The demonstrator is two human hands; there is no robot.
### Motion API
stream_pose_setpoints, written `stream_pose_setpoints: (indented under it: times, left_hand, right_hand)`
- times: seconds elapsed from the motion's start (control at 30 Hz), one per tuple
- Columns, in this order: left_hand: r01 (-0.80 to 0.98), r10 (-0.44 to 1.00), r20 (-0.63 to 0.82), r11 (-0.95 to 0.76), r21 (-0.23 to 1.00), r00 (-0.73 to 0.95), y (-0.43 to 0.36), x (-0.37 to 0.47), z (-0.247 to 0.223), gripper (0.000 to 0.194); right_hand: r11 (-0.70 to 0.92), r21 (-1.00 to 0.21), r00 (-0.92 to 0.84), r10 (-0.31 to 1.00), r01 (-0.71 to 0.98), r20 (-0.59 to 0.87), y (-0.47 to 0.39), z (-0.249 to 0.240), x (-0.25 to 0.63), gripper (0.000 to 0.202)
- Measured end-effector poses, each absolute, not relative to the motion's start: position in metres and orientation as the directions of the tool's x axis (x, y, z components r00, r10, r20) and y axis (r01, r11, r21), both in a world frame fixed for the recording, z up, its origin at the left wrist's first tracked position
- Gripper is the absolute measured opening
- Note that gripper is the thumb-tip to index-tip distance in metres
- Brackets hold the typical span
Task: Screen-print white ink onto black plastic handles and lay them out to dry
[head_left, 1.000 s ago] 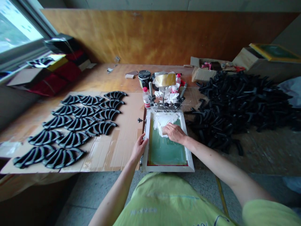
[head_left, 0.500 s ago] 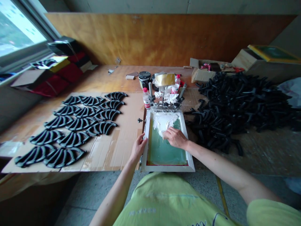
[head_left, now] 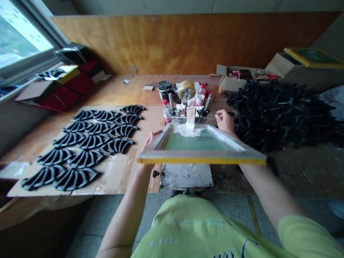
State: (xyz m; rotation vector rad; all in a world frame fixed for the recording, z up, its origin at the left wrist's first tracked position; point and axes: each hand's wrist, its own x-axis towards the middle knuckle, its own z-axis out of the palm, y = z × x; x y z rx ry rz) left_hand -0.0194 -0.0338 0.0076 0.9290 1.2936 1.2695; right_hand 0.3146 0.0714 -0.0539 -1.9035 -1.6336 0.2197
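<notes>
A screen-printing frame (head_left: 150, 156) is tilted up with its near edge raised over a flat metal plate (head_left: 187, 175). My left hand (head_left: 152, 139) holds its left side, the fingers partly hidden behind the frame. White ink (head_left: 186, 131) lies on the far part of the green mesh (head_left: 197, 141). A pale squeegee (head_left: 191, 116) stands upright in the ink at the frame's far end. Beyond the frame's right side, my right hand (head_left: 225, 122) is closed, fingers curled, at the edge of a pile of black curved pieces (head_left: 279, 114). A small dark bit shows at its fingertips.
Black fan-shaped pieces (head_left: 76, 179) lie in rows on cardboard (head_left: 145, 165) at the left. A red-capped bottle (head_left: 166, 111), a black tub (head_left: 165, 90) and a tape roll (head_left: 186, 90) stand behind the clamps. An open carton (head_left: 232, 86) sits at the back right.
The frame's near edge has risen off the metal plate, with my left hand on its side. My right hand has left the mesh and moved right to the black pile. The squeegee now stands free.
</notes>
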Motion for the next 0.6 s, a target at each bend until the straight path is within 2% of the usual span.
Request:
stream_pose_setpoints:
  times: [0.07,0.1,0.17,0.23,0.3,0.37,0.43,0.53,0.6]
  left_hand:
    - [-0.218,0.988,-0.089,0.059,0.974,-0.13,-0.017,-0.011,0.017,0.057]
    - [-0.237,0.988,-0.082,0.049,0.97,-0.13,-0.011,-0.006,0.019,0.057]
    - [-0.257,0.976,-0.105,0.054,0.965,-0.189,-0.008,0.003,0.013,0.056]
    - [-0.274,0.96,-0.172,0.108,0.956,-0.223,-0.019,0.015,-0.004,0.057]
    - [-0.26,0.935,-0.346,0.316,0.912,-0.075,-0.04,0.031,-0.029,0.06]
    - [-0.198,0.84,-0.528,0.542,0.817,0.125,-0.065,0.047,-0.053,0.064]
    - [-0.156,0.764,-0.618,0.644,0.749,0.187,-0.085,0.056,-0.073,0.064]
    - [-0.047,0.773,-0.629,0.633,0.773,0.08,-0.093,0.039,-0.095,0.059]
    - [0.178,0.807,-0.59,0.586,0.79,-0.037,-0.086,0.004,-0.107,0.057]
  right_hand:
    - [-0.147,-0.572,0.282,0.947,0.807,0.153,0.05,-0.079,0.322,0.024]
    - [-0.129,-0.575,0.236,0.965,0.808,0.116,0.039,-0.092,0.318,0.023]
    - [0.045,-0.561,0.015,0.995,0.826,0.101,0.016,-0.113,0.301,0.029]
    - [0.243,-0.504,-0.212,0.97,0.829,0.12,-0.004,-0.124,0.278,0.035]
    - [0.321,-0.442,-0.29,0.947,0.838,0.137,-0.022,-0.124,0.255,0.026]
    - [0.301,-0.42,-0.247,0.953,0.856,0.177,-0.042,-0.116,0.234,0.015]
    - [0.358,-0.421,-0.282,0.93,0.833,0.235,-0.064,-0.11,0.218,0.016]
    - [0.577,-0.434,-0.519,0.815,0.692,0.258,-0.082,-0.111,0.217,0.019]
    - [0.559,-0.434,-0.526,0.825,0.706,0.208,-0.074,-0.118,0.242,0.023]
